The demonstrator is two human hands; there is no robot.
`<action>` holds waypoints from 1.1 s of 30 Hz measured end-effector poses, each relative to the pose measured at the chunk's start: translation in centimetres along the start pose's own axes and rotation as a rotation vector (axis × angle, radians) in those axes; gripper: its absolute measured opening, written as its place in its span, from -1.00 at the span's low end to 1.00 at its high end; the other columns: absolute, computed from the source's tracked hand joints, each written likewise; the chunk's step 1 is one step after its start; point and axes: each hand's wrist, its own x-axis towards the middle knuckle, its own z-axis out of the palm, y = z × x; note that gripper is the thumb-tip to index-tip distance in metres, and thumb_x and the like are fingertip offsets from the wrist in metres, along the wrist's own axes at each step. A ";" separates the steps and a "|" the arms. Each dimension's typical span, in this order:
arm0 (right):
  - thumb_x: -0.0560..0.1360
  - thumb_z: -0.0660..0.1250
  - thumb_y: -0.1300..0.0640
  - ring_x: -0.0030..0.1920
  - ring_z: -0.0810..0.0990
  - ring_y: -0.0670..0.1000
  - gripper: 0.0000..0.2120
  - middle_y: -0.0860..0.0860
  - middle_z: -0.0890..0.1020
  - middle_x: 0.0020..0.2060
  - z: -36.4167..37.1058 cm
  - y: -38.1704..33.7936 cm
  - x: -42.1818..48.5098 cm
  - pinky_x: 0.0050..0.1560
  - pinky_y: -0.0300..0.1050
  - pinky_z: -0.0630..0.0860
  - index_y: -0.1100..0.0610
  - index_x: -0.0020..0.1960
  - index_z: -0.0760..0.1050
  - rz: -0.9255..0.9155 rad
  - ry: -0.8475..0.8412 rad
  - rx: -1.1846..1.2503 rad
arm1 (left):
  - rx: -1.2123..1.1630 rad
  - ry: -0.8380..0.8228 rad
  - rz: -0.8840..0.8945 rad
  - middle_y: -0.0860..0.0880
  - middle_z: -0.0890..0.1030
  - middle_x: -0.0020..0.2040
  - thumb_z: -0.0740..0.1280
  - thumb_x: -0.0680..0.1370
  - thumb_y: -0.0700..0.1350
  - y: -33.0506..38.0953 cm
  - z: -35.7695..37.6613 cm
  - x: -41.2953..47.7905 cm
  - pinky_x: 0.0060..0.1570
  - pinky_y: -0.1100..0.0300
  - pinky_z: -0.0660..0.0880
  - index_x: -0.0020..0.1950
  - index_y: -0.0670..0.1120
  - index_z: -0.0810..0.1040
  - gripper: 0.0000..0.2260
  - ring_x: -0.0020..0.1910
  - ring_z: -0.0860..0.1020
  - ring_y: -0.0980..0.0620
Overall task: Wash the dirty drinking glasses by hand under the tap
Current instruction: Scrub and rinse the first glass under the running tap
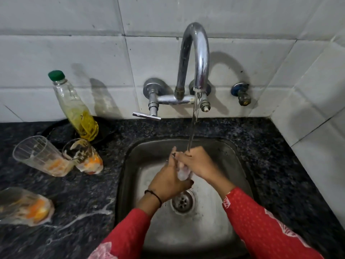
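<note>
My left hand (pixel 168 176) is wrapped around the clear, soapy drinking glass (pixel 183 171) I am washing, and my right hand (pixel 197 163) closes over it from the other side, fingers near the rim. The thin stream from the curved chrome tap (pixel 196 58) lands just at my right knuckles. The glass hangs above the steel sink (pixel 233 165), a little beyond the drain (pixel 183 200) below my left wrist. With foam on it, I judge it could slip out and crack against the steel if I loosen either hand. Well off to my left, three dirty glasses with orange residue (pixel 43 157) (pixel 85 156) (pixel 24 206) wait on the dark speckled stone table (pixel 84 193), and a careless elbow could roll them. The wet streak there looks slippery too.
</note>
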 end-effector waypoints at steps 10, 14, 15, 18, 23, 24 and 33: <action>0.47 0.41 0.04 -0.50 0.53 -0.06 -0.62 0.02 0.58 -0.55 -0.4 0.1 0.4 -0.29 -0.14 0.50 0.16 -0.47 0.54 -0.021 0.075 0.027 | -0.132 -0.087 0.031 0.05 0.50 0.25 0.48 0.38 -0.07 0.3 -0.4 0.4 -0.03 0.26 0.51 0.56 0.03 -0.05 -0.08 0.11 0.58 0.03; 0.43 0.45 0.05 -0.54 0.48 -0.03 -0.63 0.03 0.52 -0.58 -0.9 -0.1 -0.5 -0.40 -0.18 0.47 0.18 -0.47 0.48 0.042 0.068 0.478 | -0.411 -0.184 0.074 -0.02 0.58 0.24 0.45 0.41 -0.10 0.2 -0.4 -0.2 0.10 0.13 0.57 0.45 0.02 0.26 -0.34 0.16 0.57 -0.03; 0.43 0.44 0.07 -0.55 0.46 -0.04 -0.63 0.02 0.50 -0.59 -1.0 -0.2 -0.5 -0.44 -0.20 0.46 0.18 -0.47 0.46 0.053 0.048 0.588 | -0.524 -0.218 0.061 -0.05 0.63 0.16 0.41 0.42 -0.14 0.6 -0.3 -0.4 0.10 -0.01 0.58 0.35 0.03 0.39 -0.49 0.11 0.60 -0.08; 0.43 0.46 0.06 -0.47 0.49 -0.05 -0.67 0.03 0.54 -0.51 -0.7 -0.2 -0.2 -0.38 -0.17 0.46 0.19 -0.42 0.50 -0.030 0.140 0.300 | -0.458 -0.123 0.059 -0.04 0.60 0.17 0.46 0.35 -0.20 0.1 0.1 0.7 0.18 -0.04 0.54 0.46 -0.01 0.24 -0.27 0.12 0.59 -0.02; 0.26 0.58 0.04 0.00 0.57 -0.13 -0.49 -0.03 0.54 0.05 -1.2 0.0 -0.7 0.03 -0.25 0.50 0.10 0.14 0.48 -0.167 -0.016 -0.114 | -0.300 0.054 0.205 0.06 0.45 0.28 0.57 0.26 -0.34 -0.9 0.7 1.8 0.22 0.23 0.48 0.52 -0.09 -0.04 0.03 0.24 0.51 0.15; 0.22 0.60 0.02 0.06 0.58 -0.13 -0.37 -0.07 0.55 0.10 -1.4 0.1 -0.8 0.11 -0.21 0.53 0.03 0.21 0.44 -0.143 -0.065 -0.117 | -0.293 0.074 0.234 0.06 0.46 0.26 0.56 0.26 -0.36 -0.9 0.9 1.9 0.15 0.31 0.49 0.50 -0.10 -0.01 0.00 0.21 0.52 0.18; 0.28 0.57 0.12 -0.06 0.66 -0.04 -0.60 0.03 0.67 -0.07 -0.7 1.1 -1.6 0.02 -0.12 0.59 0.10 0.09 0.60 -0.234 0.239 -0.168 | -0.436 0.058 0.060 0.00 0.26 0.42 0.54 0.35 -0.21 -2.6 1.4 1.5 0.16 0.36 0.43 0.53 0.06 -0.14 0.02 0.33 0.36 0.11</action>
